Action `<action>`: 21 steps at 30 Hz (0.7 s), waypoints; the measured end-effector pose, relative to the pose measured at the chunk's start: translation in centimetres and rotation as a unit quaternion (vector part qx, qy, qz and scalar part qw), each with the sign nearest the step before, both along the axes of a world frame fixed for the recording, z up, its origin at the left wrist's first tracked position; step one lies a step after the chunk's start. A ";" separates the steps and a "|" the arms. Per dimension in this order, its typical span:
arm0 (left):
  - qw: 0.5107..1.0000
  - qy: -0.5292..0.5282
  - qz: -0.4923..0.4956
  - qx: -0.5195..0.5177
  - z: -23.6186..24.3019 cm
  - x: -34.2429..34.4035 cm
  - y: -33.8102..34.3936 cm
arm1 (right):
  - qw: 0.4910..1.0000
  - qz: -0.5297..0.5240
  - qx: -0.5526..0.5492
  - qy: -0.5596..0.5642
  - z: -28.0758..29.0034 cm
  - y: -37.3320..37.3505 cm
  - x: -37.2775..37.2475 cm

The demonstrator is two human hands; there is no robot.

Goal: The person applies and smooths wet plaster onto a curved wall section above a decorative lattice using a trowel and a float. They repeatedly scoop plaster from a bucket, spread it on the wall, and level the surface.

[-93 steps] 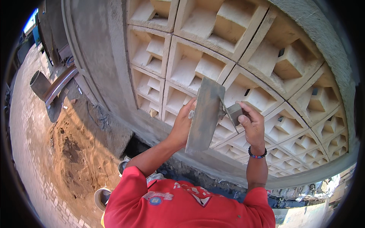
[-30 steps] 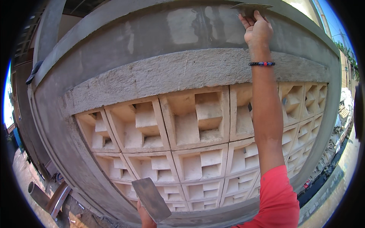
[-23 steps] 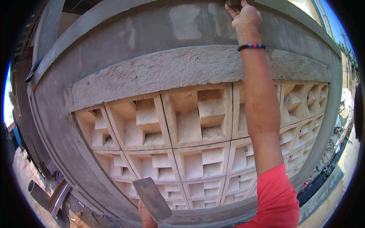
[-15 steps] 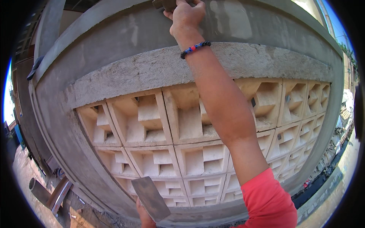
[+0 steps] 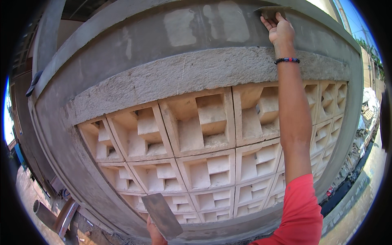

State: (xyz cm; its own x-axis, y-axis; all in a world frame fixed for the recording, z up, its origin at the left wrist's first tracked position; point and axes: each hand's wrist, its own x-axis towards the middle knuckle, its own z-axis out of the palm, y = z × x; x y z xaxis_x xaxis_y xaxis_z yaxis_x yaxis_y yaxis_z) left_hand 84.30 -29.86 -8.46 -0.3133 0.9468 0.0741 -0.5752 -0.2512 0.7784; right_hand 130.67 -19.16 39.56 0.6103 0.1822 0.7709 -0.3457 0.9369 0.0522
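High on the grey plastered wall [image 5: 147, 30], my right hand [image 5: 282, 32] grips a plastering trowel [image 5: 274, 8]. The trowel's thin plate shows almost edge-on, close to the wall under the top ledge; whether it touches cannot be told. My right arm is stretched up, with a beaded bracelet on the wrist. At the bottom, my left hand [image 5: 155, 233] is closed on a flat rectangular grey steel float [image 5: 162, 216], tilted in front of the pale breeze blocks [image 5: 208, 167]. The float hides most of the left hand's fingers.
A rough concrete band [image 5: 175, 75] runs between the plaster and the block grid. A dark cap-like thing [image 5: 34, 83] hangs at the left corner. A pipe [image 5: 43, 212] stands on the ground at lower left. Rubble and pale sacks [image 5: 369, 108] lie along the right.
My right hand and its trowel have moved to the right along the upper wall, leaving wet, lighter patches visible behind. The left hand and float have hardly moved.
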 end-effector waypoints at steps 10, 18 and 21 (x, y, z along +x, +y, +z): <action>0.999 -0.027 0.019 0.005 -0.3 -0.7 -1.2 | 0.999 0.033 -0.030 0.022 2.0 0.8 -16.5; 0.999 -0.012 0.039 0.006 -1.2 -4.3 -1.1 | 0.999 0.043 -0.029 -0.016 1.5 3.3 -32.4; 0.999 0.004 0.033 -0.003 -1.1 -5.1 -1.3 | 0.992 0.087 -0.005 -0.086 -0.6 4.0 -34.0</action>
State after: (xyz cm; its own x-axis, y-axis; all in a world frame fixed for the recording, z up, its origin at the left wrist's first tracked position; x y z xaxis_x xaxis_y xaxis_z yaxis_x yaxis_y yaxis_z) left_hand 79.19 -31.15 -9.55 -0.3753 0.9241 0.0717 -0.5513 -0.2847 0.7842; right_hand 96.68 -15.11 38.96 0.4286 0.2813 0.8586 -0.5051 0.8625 -0.0305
